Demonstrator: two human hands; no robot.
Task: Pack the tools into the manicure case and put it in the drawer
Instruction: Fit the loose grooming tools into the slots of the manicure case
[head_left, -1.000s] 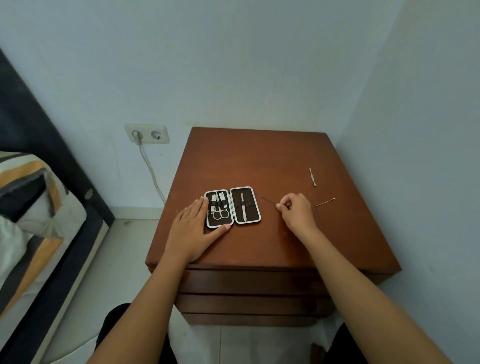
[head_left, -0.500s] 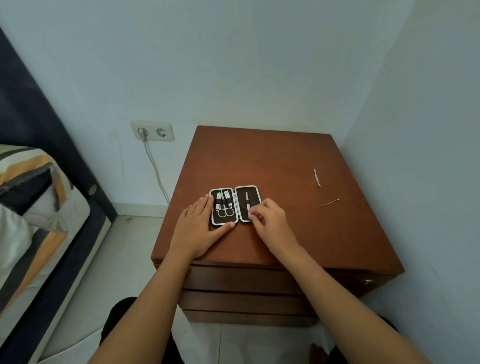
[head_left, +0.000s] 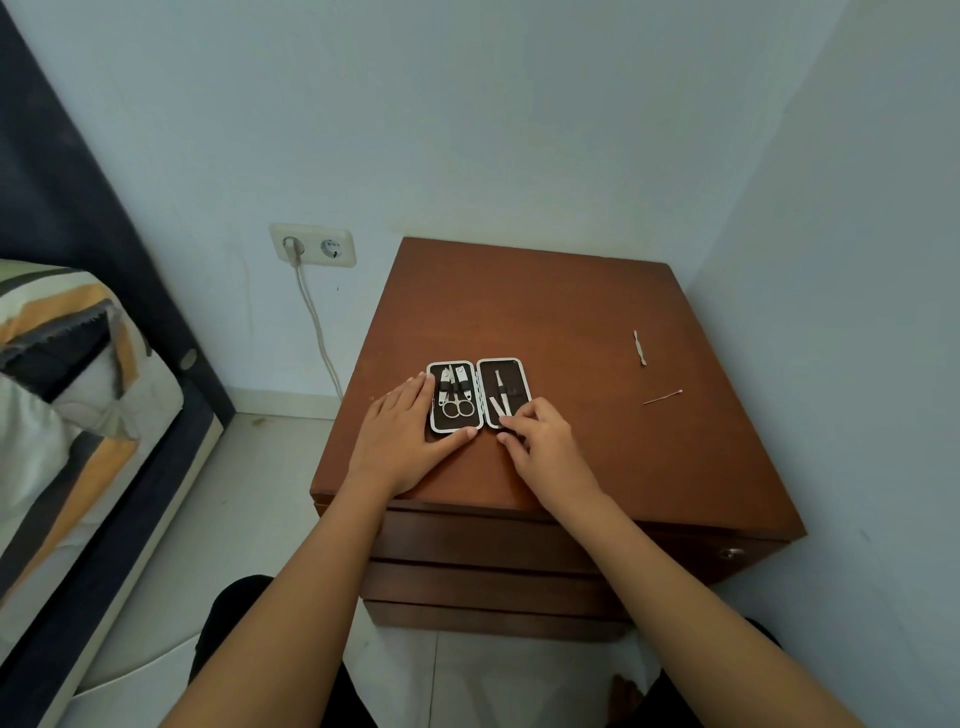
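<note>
Probably bedroom: bed (head_left: 78, 395), nightstand (head_left: 545, 312).

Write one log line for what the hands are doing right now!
left hand: steadies open manicure case | right hand: at case's right half, seating thin tool | loose on nightstand: two tools

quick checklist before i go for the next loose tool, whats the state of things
1. Manicure case open and flat on the nightstand: ok.
2. Left hand steadying the case's left edge: ok.
3. Tool under the right hand fully seated in the right half: cannot tell.
4. All tools packed: not ok; the metal pusher and thin stick lie loose to the right.
5. Drawers open to take the case: not ok, all closed.
</note>
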